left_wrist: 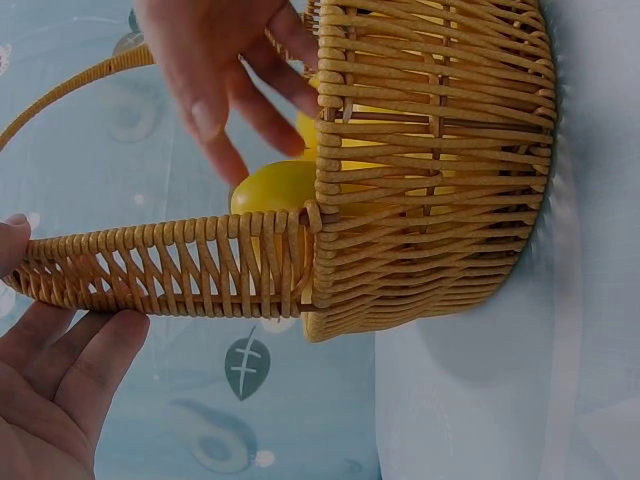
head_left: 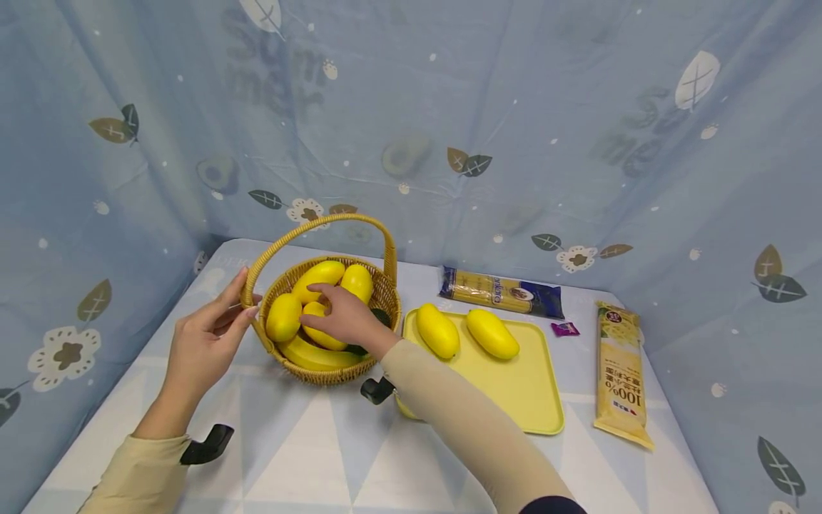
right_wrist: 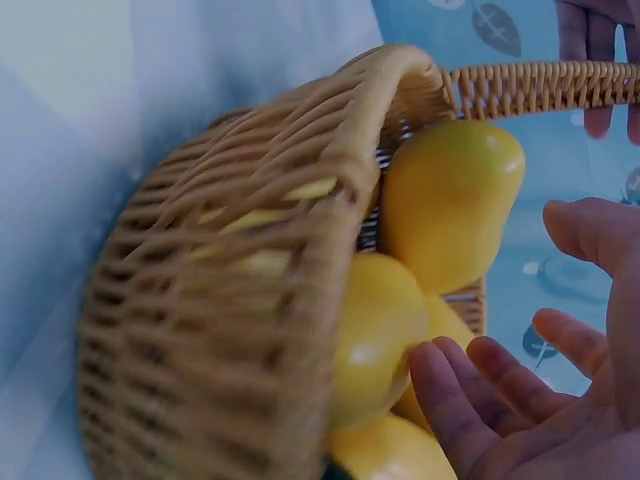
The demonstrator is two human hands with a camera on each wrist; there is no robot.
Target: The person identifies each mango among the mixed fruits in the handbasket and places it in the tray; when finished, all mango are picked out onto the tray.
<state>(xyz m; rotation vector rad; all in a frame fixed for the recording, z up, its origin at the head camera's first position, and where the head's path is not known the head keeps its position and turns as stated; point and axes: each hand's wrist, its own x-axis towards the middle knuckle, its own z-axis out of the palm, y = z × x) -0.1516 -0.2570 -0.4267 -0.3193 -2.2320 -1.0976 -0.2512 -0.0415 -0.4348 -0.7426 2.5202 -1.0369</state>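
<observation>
My left hand [head_left: 202, 346] holds the handle of the wicker basket [left_wrist: 440, 200] near its left base, thumb on one side and fingers on the other. Over the basket's opening is my right hand [head_left: 349, 314], its fingers spread and loosely bent. Its fingertips are at a yellow mango [right_wrist: 375, 335] and grip nothing; whether they touch it I cannot tell. Another mango [head_left: 284, 318] lies at the basket's left side, with more behind. A banana [head_left: 315, 355] lies along the front inside. Something dark green [head_left: 382, 316] is partly hidden by the right hand.
Right of the basket, a yellow tray [head_left: 514, 400] bears two mangoes, one left [head_left: 438, 331] and one right [head_left: 492, 334]. Behind it lies a blue-ended pasta packet [head_left: 501, 291]. A small purple wrapped sweet [head_left: 565, 329] and a yellow pasta bag [head_left: 620, 371] lie farther right.
</observation>
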